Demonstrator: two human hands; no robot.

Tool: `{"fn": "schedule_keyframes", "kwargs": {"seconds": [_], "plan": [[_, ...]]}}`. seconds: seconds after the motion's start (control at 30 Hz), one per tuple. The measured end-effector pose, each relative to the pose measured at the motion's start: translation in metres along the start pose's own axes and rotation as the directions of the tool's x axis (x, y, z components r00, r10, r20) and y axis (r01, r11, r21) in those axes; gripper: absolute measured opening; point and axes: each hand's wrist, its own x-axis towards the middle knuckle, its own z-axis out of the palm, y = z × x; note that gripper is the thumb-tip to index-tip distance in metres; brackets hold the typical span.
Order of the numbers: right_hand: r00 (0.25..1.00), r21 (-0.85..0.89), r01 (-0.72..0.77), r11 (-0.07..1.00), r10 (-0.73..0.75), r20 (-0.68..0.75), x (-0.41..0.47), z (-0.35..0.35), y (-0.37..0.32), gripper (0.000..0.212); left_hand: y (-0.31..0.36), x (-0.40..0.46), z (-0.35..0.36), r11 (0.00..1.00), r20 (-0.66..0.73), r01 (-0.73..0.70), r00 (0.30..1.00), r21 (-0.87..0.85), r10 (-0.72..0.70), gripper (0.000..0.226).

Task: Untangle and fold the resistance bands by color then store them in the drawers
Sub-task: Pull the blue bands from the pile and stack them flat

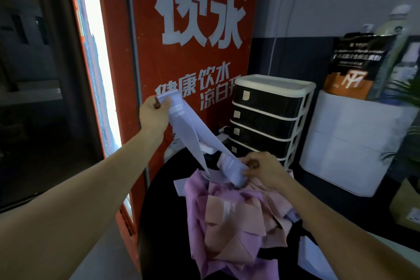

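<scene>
Hands both on the lavender band (195, 136): left hand (154, 113) raised at 10 o'clock, arm stretched out, thumb and fingers pinching the band's upper end; right hand (263, 169) low at 4 o'clock, knuckles up, fingers curled round its lower end. Band runs taut-ish on a diagonal between them, its lower end just above the pile of pink and peach bands (229, 216) on the black round counter (156, 211). Drawer unit (268, 118) stands at 1 o'clock behind the pile, drawers closed.
</scene>
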Motion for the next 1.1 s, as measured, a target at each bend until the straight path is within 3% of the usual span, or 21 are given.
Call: {"fn": "schedule_keyframes", "kwargs": {"seconds": [0.13, 0.23, 0.33, 0.43, 0.5, 0.7, 0.93, 1.0, 1.1], "plan": [[1.0, 0.084, 0.01, 0.996, -0.008, -0.03, -0.009, -0.011, 0.002, 0.009, 0.002, -0.003, 0.008, 0.998, -0.094, 0.065, 0.994, 0.018, -0.063, 0.032], [1.0, -0.011, 0.014, 1.0, -0.014, 0.01, -0.015, -0.014, 0.007, 0.022, 0.001, -0.008, 0.012, 0.996, -0.113, 0.092, 0.989, 0.003, -0.091, 0.026], [0.997, -0.07, 0.079, 0.994, -0.077, 0.031, -0.019, -0.012, 0.007, 0.005, -0.001, -0.015, 0.02, 0.996, 0.001, 0.012, 1.0, 0.089, -0.012, 0.017], [0.987, -0.017, 0.161, 0.987, -0.161, 0.002, -0.014, -0.009, -0.001, 0.013, -0.006, -0.026, 0.032, 0.976, 0.165, -0.081, 0.985, 0.201, 0.048, 0.024], [0.985, 0.073, 0.155, 0.985, -0.148, -0.092, -0.011, -0.01, -0.006, 0.012, -0.007, -0.029, 0.039, 0.964, 0.203, -0.111, 0.977, 0.242, 0.062, 0.027], [0.947, 0.266, 0.116, 0.957, -0.026, -0.321, -0.013, -0.024, 0.003, 0.014, -0.01, -0.018, 0.017, 0.959, -0.027, 0.0, 1.0, 0.284, 0.008, 0.023], [0.957, 0.212, 0.064, 0.975, 0.001, -0.291, -0.024, -0.027, 0.009, 0.021, -0.01, -0.006, -0.008, 0.969, -0.224, 0.089, 0.974, 0.231, -0.035, 0.029], [0.964, 0.147, 0.019, 0.989, 0.021, -0.266, -0.025, -0.027, 0.015, 0.026, -0.012, -0.005, -0.012, 0.972, -0.211, 0.094, 0.976, 0.217, -0.047, 0.026], [0.967, 0.048, -0.015, 0.999, 0.026, -0.253, -0.022, -0.022, 0.019, 0.032, -0.012, -0.013, -0.006, 0.974, -0.073, 0.057, 0.996, 0.219, -0.041, 0.021]]}}
